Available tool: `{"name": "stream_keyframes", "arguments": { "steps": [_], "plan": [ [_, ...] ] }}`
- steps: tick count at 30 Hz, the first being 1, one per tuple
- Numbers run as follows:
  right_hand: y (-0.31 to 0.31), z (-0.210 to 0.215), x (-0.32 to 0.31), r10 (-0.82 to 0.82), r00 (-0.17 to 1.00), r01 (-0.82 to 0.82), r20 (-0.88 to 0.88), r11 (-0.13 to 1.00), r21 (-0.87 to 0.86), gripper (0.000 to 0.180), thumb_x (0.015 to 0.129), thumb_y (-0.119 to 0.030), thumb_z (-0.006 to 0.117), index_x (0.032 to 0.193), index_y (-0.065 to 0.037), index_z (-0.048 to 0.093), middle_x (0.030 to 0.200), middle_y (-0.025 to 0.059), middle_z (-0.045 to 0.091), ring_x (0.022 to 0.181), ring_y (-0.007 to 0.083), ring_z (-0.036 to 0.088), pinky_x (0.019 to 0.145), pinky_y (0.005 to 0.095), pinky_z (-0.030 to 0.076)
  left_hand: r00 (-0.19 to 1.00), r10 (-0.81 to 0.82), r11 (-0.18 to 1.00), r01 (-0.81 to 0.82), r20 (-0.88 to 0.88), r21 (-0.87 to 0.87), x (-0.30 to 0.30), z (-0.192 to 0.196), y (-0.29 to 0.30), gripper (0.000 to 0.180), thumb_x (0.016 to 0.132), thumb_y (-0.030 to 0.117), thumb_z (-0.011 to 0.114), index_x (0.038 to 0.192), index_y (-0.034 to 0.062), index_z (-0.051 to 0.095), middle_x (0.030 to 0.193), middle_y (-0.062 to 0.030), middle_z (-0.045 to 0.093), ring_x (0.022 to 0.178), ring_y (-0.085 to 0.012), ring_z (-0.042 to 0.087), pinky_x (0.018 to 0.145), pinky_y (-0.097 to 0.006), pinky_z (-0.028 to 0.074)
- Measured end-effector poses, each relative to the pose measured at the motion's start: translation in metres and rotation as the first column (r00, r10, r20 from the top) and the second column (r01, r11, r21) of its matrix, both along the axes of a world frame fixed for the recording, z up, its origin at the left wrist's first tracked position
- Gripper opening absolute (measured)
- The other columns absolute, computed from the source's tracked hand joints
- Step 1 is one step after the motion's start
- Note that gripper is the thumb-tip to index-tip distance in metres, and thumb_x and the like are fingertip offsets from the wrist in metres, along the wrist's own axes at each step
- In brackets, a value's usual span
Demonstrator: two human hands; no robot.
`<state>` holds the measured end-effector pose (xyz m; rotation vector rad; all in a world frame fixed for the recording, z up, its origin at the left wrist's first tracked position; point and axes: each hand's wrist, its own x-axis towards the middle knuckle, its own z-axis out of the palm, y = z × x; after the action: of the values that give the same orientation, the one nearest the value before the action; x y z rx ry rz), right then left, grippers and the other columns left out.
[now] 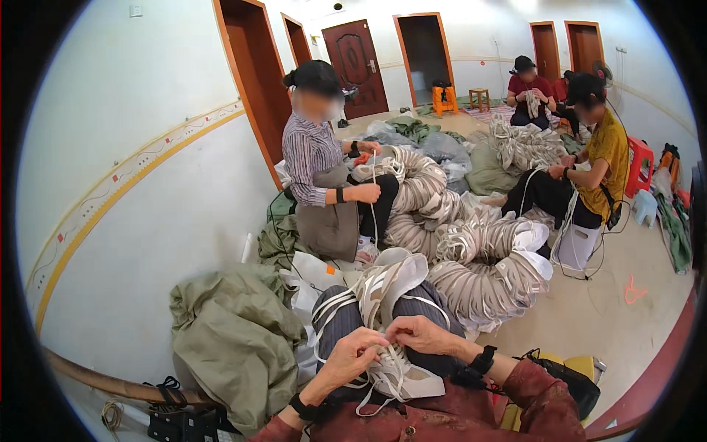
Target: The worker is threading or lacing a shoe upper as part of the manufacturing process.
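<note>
A white and beige shoe upper point(420, 384) lies across my lap, its toe toward me and to the right. White shoelace point(366, 401) runs through its eyelets, with a loose loop hanging at its left side. My left hand point(355, 359) is closed in a pinch at the lacing. Close beside it, my right hand point(426, 336) also pinches, fingertips bent down onto the lace. The lace between the fingertips is mostly hidden. Just beyond my hands, more beige uppers point(383, 283) rest on my knees, with several white laces draped over my left thigh.
Long curved stacks of beige shoe uppers point(490, 287) cover the floor ahead. A person in a striped shirt point(305, 151) holds a lace at front left; another in yellow point(607, 158) sits right, and one in red point(526, 96) farther back. A green sack point(236, 339) slumps at my left.
</note>
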<state>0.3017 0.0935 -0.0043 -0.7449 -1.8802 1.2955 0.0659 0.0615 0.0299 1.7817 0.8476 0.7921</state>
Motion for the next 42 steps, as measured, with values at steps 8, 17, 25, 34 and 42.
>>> {"name": "stream_keyframes", "arguments": {
  "steps": [8, 17, 25, 34, 42],
  "plan": [
    [0.008, 0.002, 0.006, 0.021, 0.981, -0.059, 0.194, 0.980, 0.192, 0.019, 0.084, -0.003, 0.067, 0.103, 0.000, 0.068, 0.091, 0.0099, 0.063, 0.083, 0.0214, 0.063, 0.075, 0.0336, 0.051, 0.953, 0.197, 0.924, -0.101, -0.232, 0.369, 0.008, 0.002, -0.004, 0.015, 0.090, 0.005, 0.065, 0.102, 0.0023, 0.074, 0.093, -0.0086, 0.067, 0.071, -0.0146, 0.064, 0.062, -0.028, 0.051],
    [0.005, 0.001, 0.007, 0.055, 0.990, -0.055, 0.131, 0.998, -0.006, 0.012, 0.094, -0.013, 0.063, 0.094, -0.001, 0.063, 0.082, 0.0035, 0.059, 0.078, 0.0127, 0.055, 0.070, 0.0296, 0.046, 0.924, 0.251, 0.938, -0.158, -0.288, 0.309, 0.014, 0.012, -0.010, 0.018, 0.089, 0.013, 0.069, 0.103, 0.0033, 0.073, 0.092, -0.0094, 0.068, 0.066, -0.0164, 0.064, 0.061, -0.029, 0.051],
    [-0.031, 0.036, 0.018, 0.028, 0.970, -0.053, 0.241, 0.994, 0.099, 0.018, 0.094, -0.018, 0.063, 0.093, -0.001, 0.062, 0.072, 0.0082, 0.062, 0.067, 0.0164, 0.056, 0.061, 0.0340, 0.046, 0.929, 0.217, 0.936, -0.111, -0.301, 0.334, 0.023, 0.014, -0.013, 0.021, 0.088, 0.011, 0.067, 0.108, 0.0039, 0.072, 0.094, -0.0099, 0.068, 0.070, -0.0185, 0.066, 0.065, -0.029, 0.053],
    [-0.074, 0.085, 0.007, -0.459, 0.660, -0.033, 0.595, 0.773, 0.633, 0.021, 0.092, -0.027, 0.063, 0.095, -0.007, 0.071, 0.065, 0.0156, 0.066, 0.060, 0.0352, 0.068, 0.053, 0.0459, 0.051, 0.936, 0.195, 0.887, -0.042, -0.292, 0.459, 0.035, 0.012, -0.014, 0.018, 0.089, 0.011, 0.068, 0.106, 0.0056, 0.072, 0.102, -0.0072, 0.065, 0.074, -0.0236, 0.066, 0.066, -0.033, 0.053],
    [-0.042, 0.053, 0.028, -0.612, 0.465, 0.028, 0.640, 0.733, 0.680, 0.016, 0.086, -0.020, 0.064, 0.079, -0.007, 0.070, 0.067, 0.0127, 0.068, 0.059, 0.0324, 0.069, 0.049, 0.0431, 0.051, 0.953, 0.192, 0.862, -0.050, -0.233, 0.504, 0.039, 0.012, -0.010, 0.014, 0.090, 0.014, 0.068, 0.098, 0.0037, 0.072, 0.089, -0.0097, 0.062, 0.072, -0.0251, 0.064, 0.066, -0.035, 0.051]
  ]
}}
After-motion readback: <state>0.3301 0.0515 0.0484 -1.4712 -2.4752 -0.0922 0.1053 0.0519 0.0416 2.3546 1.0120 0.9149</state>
